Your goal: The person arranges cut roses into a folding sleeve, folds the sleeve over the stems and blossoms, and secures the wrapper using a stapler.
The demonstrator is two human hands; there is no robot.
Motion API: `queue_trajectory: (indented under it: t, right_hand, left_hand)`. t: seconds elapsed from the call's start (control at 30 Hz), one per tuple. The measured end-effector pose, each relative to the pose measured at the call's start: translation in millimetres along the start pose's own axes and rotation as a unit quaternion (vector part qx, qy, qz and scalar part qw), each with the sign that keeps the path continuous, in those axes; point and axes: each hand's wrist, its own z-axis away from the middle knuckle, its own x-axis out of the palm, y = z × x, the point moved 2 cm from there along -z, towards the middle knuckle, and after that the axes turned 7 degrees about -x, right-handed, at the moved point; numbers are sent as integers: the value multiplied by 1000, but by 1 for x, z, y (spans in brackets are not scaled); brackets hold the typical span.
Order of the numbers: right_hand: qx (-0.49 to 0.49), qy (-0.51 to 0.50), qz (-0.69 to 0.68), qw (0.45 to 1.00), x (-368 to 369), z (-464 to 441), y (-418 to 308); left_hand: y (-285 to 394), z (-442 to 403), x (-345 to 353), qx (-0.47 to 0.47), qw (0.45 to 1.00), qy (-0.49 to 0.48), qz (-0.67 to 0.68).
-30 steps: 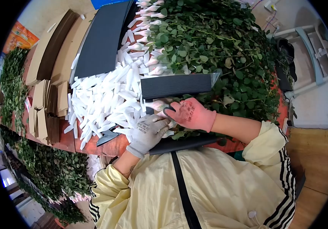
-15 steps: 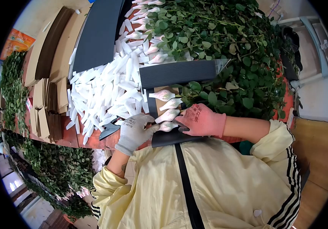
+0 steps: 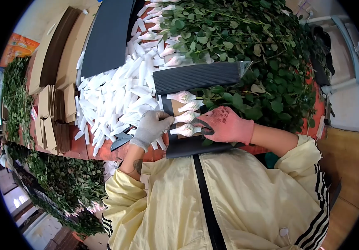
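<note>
Now left hand (image 3: 150, 126) pinches a netted bud (image 3: 187, 116); right hand (image 3: 226, 127) curls, hold unclear.

"How many of your hands show?"
"Two: your left hand (image 3: 150, 126) and your right hand (image 3: 226, 126)."
"And wrapped buds (image 3: 187, 117) in the row before you?"
"Four. Others, farther off, overlap too much to count."
"White net sleeves (image 3: 117, 93) to your left?"
"A heap, too many to count. You also have one ribbed dark pack (image 3: 196, 78) beyond the four, and one orange package (image 3: 18, 49) far left."
</note>
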Motion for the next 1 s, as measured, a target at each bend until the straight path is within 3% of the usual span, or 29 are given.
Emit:
queue_trajectory:
  t: [0.2,0.27,0.43,0.6,0.63,0.7,0.73,0.8,0.87,0.93,1.0]
  right_hand:
    - [-7,3,-61,998,1,-5,5]
    - [-8,11,-61,998,6,-5,6]
    - [-30,61,-12,998,20,-1,8]
    - [-42,-67,55,995,11,-4,0]
    - [-44,-68,55,995,11,-4,1]
    - [-134,45,111,984,7,-1,-1]
    - [-134,45,110,984,5,-4,-1]
    - [-135,-81,85,984,2,-14,-2]
    - [-135,-108,94,980,6,-14,-4]
    - [-163,-65,93,980,3,-13,-3]
    - [-150,-108,83,979,3,-18,0]
  left_hand:
    - [-10,2,5,-45,998,-41,36]
    - [-6,0,7,2,998,-3,-57]
    - [1,1,17,-17,996,39,-79]
    - [5,5,15,1,995,26,-95]
    - [5,6,14,-42,997,-16,-69]
    - [11,10,11,-86,994,-60,-44]
    - [17,11,8,-95,991,-73,-57]
    - [19,9,6,-105,988,-84,-69]
    - [15,4,7,-10,992,-64,-112]
    - [20,1,6,5,988,-57,-143]
    - [21,1,6,21,983,-50,-176]
